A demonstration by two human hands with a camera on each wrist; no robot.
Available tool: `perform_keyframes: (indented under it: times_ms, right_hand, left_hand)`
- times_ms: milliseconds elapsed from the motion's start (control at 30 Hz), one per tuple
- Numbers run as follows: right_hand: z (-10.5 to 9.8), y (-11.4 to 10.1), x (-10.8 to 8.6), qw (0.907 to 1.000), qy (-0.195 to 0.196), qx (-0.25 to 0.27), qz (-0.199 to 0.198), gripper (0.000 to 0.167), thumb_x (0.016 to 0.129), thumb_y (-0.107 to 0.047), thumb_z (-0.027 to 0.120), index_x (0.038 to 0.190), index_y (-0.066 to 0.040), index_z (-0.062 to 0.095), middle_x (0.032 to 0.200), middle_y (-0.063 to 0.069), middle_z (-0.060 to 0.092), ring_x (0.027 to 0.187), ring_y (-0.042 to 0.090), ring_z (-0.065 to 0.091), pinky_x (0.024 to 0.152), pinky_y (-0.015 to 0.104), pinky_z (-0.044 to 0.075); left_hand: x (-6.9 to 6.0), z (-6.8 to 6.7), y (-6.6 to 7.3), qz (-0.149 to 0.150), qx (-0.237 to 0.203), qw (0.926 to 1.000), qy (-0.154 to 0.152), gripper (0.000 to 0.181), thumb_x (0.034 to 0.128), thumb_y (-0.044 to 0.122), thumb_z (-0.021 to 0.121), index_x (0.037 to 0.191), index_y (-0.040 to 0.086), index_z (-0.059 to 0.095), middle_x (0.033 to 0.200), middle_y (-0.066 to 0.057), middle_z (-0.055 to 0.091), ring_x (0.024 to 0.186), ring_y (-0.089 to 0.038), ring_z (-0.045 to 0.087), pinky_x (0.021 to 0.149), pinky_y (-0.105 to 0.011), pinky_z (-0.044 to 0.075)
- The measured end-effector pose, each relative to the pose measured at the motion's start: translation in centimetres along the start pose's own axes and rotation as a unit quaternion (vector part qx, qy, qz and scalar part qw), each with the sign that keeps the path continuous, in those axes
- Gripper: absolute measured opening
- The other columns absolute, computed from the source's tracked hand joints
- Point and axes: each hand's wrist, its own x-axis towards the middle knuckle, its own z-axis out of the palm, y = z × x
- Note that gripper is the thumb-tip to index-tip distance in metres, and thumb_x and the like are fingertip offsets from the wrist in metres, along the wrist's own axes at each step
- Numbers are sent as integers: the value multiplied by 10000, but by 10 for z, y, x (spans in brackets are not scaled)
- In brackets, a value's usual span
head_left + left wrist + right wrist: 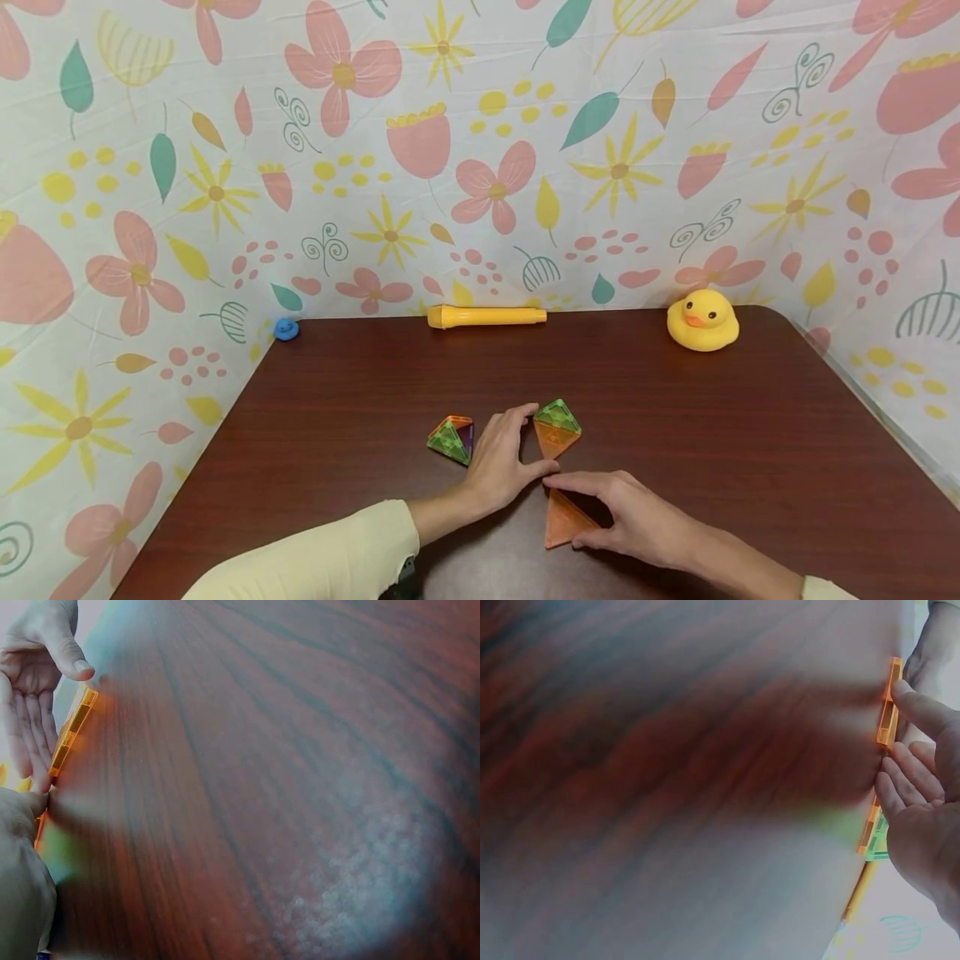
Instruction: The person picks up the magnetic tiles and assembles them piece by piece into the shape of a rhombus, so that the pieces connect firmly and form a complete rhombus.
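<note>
My right hand holds an orange translucent triangular magnetic tile flat on the table, index finger at its upper corner and thumb at its lower right. Just beyond it, my left hand spans a kite-shaped pair, an orange triangular tile with a green tile at its far side. The left index fingertip lies by the pair's left corner and the thumb at its near tip. The two hands' fingertips nearly meet. In the right wrist view, the orange tile shows edge-on beside the right thumb.
Left of my left hand lies a cluster of green, orange and purple tiles. Along the back of the brown table are a yellow toy microphone, a yellow rubber duck and a small blue object. Patterned cloth hangs behind.
</note>
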Motion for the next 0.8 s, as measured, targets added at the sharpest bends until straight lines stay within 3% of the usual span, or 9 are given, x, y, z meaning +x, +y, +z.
perform_keyframes:
  times_ms: [367,800]
  right_hand:
    - [-4,-1,1,9995,-279,-56,150,646,913,-230,870,1492,-103,615,1464,46,640,1318,202,620,982,335,575]
    - [-6,-2,0,9992,-283,-266,38,637,911,-184,865,1489,-111,609,1464,32,634,1324,211,616,993,355,572]
  left_hand:
    - [0,-1,0,-22,-4,10000,-46,804,896,408,878,1540,107,503,1344,-32,648,1224,-206,571,1008,-406,502]
    - [1,0,-1,42,-1,10000,-47,807,898,404,876,1540,93,501,1328,-32,649,1222,-212,571,1012,-415,499]
